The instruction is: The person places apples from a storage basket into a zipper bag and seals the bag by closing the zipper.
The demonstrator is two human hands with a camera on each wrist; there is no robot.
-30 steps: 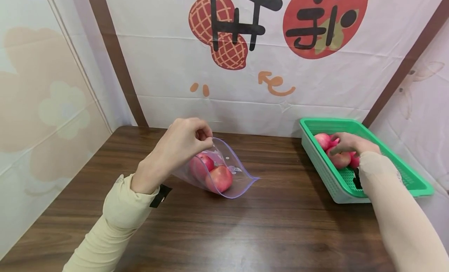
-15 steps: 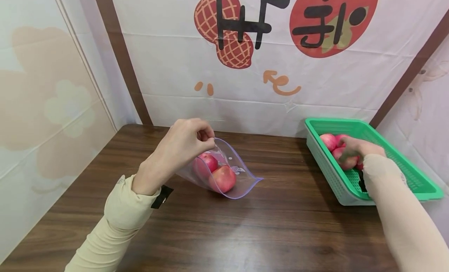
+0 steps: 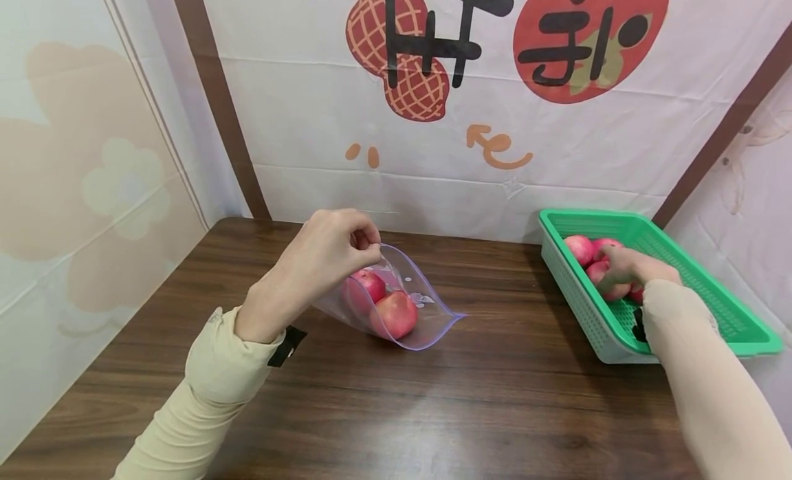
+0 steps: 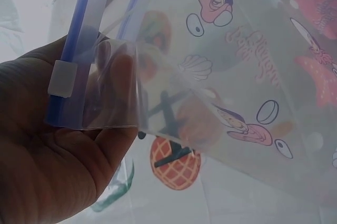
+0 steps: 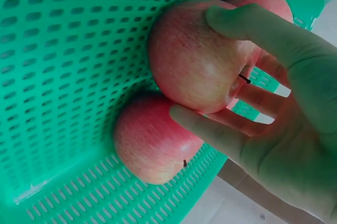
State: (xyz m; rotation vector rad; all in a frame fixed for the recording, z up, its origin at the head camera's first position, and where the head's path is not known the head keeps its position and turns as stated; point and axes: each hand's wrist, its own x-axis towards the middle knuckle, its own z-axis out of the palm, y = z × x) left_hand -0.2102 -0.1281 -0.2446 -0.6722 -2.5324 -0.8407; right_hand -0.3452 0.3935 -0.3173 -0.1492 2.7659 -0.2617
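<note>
My left hand [image 3: 324, 256] pinches the top corner of a clear zip bag [image 3: 429, 318], whose blue-edged mouth gapes toward the right. Two red apples [image 3: 394, 315] lie inside it. Up close in the left wrist view, a white slider [image 4: 63, 79] sits on the bag's blue zip, beside my fingers. Over at the green basket [image 3: 566, 298], my right hand [image 3: 646, 268] grips an apple [image 5: 192, 58], thumb on one side and fingers on the other. A second apple [image 5: 152, 139] sits right against it, below in the right wrist view, and another [image 5: 266, 0] shows behind.
The basket stands at the right end of the dark wooden table [image 3: 495, 390], near the printed back curtain [image 3: 297, 108]. Its perforated wall [image 5: 68, 60] rises close beside the apples. A light curtain [image 3: 74, 274] also hangs along the left side.
The head view has swung slightly left, so everything appears shifted right. My right hand has closed in around the apple in the basket. The left hand keeps its hold on the bag.
</note>
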